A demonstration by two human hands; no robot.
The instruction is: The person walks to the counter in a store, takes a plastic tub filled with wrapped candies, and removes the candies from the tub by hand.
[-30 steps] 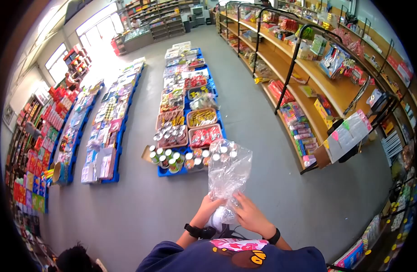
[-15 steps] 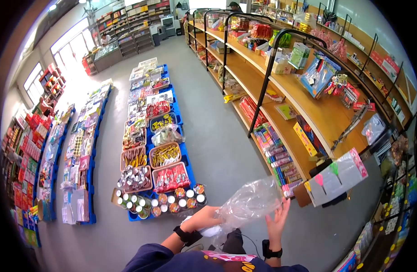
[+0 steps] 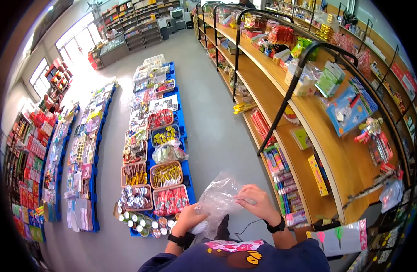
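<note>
A crumpled clear plastic bag (image 3: 220, 195) hangs between my two hands in front of my body. My left hand (image 3: 190, 217) grips its lower left side, and something white lies just under that hand, too unclear to name. On the other side, my right hand (image 3: 257, 201) pinches the bag's right edge between thumb and fingers. Black bands circle both wrists. Just beyond my left hand, baskets of packaged goods stand on a blue pallet, the nearest a pink basket of red packets (image 3: 171, 201).
Wooden shelves (image 3: 326, 136) with black metal frames run along my right, holding toys and packets. White-lidded jars (image 3: 138, 222) crowd the near pallet end. More goods lie on blue pallets (image 3: 81, 181) further left. Grey floor (image 3: 208, 145) lies between. A person stands far back at the top.
My right hand has gone from spread fingers beside the bag to pinching its edge. The bag is bunched smaller, and the view has shifted, bringing the shelves further into sight.
</note>
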